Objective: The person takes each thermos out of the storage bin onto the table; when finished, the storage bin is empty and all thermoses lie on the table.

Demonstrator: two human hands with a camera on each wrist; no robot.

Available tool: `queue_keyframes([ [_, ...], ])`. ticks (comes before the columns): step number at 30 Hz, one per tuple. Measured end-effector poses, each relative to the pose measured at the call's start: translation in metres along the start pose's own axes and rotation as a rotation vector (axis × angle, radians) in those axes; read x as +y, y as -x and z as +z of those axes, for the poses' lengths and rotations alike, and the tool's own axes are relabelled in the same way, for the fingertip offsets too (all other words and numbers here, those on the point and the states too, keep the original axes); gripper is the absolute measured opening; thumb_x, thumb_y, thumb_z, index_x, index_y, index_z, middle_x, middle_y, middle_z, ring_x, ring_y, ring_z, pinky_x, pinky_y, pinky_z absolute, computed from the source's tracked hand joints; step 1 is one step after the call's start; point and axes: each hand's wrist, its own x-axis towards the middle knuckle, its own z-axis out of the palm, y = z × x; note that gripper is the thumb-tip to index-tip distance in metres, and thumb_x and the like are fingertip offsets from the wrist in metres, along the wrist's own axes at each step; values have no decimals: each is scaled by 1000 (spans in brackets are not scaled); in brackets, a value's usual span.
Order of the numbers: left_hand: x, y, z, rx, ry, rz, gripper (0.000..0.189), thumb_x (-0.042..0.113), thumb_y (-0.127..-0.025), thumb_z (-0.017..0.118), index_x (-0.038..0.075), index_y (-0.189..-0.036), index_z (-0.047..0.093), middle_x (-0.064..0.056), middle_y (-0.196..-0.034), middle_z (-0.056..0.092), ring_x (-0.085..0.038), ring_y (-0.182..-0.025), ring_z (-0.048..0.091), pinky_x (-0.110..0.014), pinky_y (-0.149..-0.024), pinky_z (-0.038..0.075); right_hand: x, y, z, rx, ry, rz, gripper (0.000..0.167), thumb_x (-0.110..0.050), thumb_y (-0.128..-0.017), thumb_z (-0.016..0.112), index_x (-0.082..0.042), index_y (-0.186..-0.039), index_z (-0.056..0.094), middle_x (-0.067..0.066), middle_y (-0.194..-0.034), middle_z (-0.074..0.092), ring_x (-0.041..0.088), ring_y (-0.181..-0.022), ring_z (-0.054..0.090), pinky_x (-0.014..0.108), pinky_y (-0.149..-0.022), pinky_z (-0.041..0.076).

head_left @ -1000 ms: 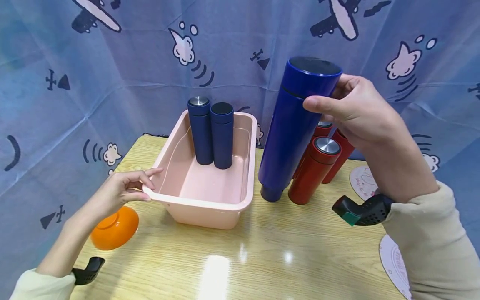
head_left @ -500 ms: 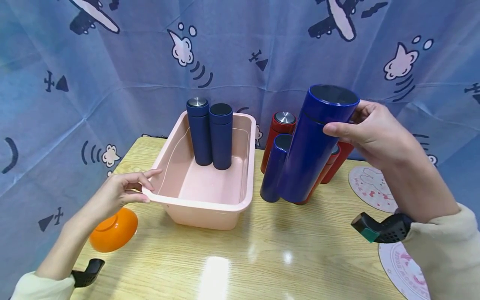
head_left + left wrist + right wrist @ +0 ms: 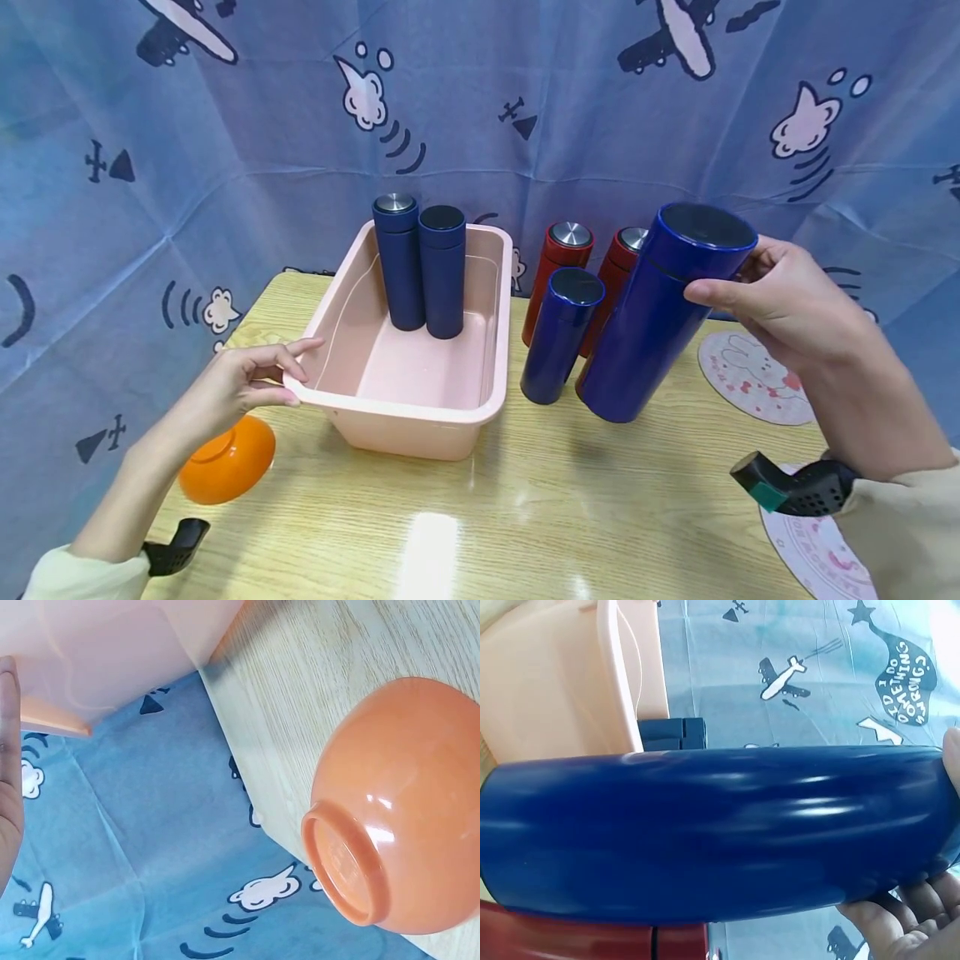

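My right hand point(image 3: 798, 308) grips a large glossy blue thermos point(image 3: 660, 325) near its black-topped lid. The thermos leans, lid to the right, its base low at the table; whether it touches is unclear. Left of it stands a smaller blue thermos point(image 3: 558, 342). Two red thermoses point(image 3: 551, 279) with silver lids show behind, one partly covered. The thumb and fingers of my left hand point(image 3: 247, 379) pinch the near-left rim of a pink plastic bin point(image 3: 397, 408). Inside the bin, two dark blue thermoses point(image 3: 444, 279) stand upright side by side at the back.
An orange bowl point(image 3: 405, 810) lies on its side on the wooden table point(image 3: 337, 533), below my left forearm. Two round printed mats point(image 3: 750, 375) lie at the right, one partly under my right sleeve. A blue patterned curtain point(image 3: 285, 125) hangs behind the table.
The large blue thermos has moved right and down with my right hand, uncovering the smaller blue thermos and red ones behind. My left hand and the bin stay put.
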Motion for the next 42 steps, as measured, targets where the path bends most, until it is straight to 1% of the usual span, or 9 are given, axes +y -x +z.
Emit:
queue_keyframes([
  [9,0,0,-1,10,-21,-5,21,-6,-72,76,5,-87,66,6,-130,59,1,-105,62,-21,-70,56,15,13,-19,-74,-33,-45,32,8,-90,58,-8,-117,63,3,-115,68,12,-105,60,20,-84,49],
  [13,0,1,-1,8,-15,4,21,-7,-73,76,4,-88,66,12,-129,58,0,-102,63,-22,-70,56,22,19,-27,-69,-36,-47,34,10,-90,57,-8,-118,62,-1,-101,69,9,-101,60,18,-82,48],
  [20,0,1,-1,6,3,11,20,-7,-74,75,3,-88,66,17,-128,57,0,-103,63,-22,-70,56,32,30,-39,-39,-10,-10,42,12,-91,53,-14,-124,58,-3,-117,65,5,-106,59,15,-81,48],
  [22,0,1,-1,6,5,10,20,-7,-73,75,3,-88,66,17,-128,57,0,-104,62,-22,-70,56,33,32,-41,-28,14,9,41,11,-92,53,-16,-122,59,-5,-105,66,5,-86,59,14,-61,45],
  [25,1,1,-1,7,1,7,20,-7,-73,75,3,-88,66,16,-128,57,0,-103,63,-22,-70,56,37,35,-45,-16,35,29,33,10,-92,53,-15,-113,60,-5,-88,61,11,-64,47,28,-42,25],
  [27,1,1,-1,8,-5,4,21,-8,-73,75,4,-88,66,15,-128,58,0,-102,63,-22,-70,56,40,36,-47,-23,26,33,30,11,-92,53,-13,-108,60,-4,-82,57,16,-58,38,37,-44,14],
  [34,1,-2,-1,9,-37,-10,23,-9,-72,75,5,-88,66,3,-131,59,2,-104,62,-21,-72,55,54,39,-64,-95,-33,24,32,16,-91,51,-11,-103,61,-3,-93,66,13,-77,52,36,-52,20],
  [38,1,-2,-1,10,-40,-13,22,-6,-72,76,4,-88,67,7,-131,58,2,-103,62,-20,-72,55,61,39,-76,-121,-51,33,30,16,-91,49,-13,-87,53,1,-70,46,22,-60,33,37,-53,18],
  [42,1,-2,-2,11,-28,-10,21,-5,-72,76,4,-89,67,10,-130,58,2,-105,61,-21,-72,55,70,38,-89,-197,-58,19,31,16,-91,48,-14,-86,53,6,-68,29,25,-59,26,37,-55,19],
])
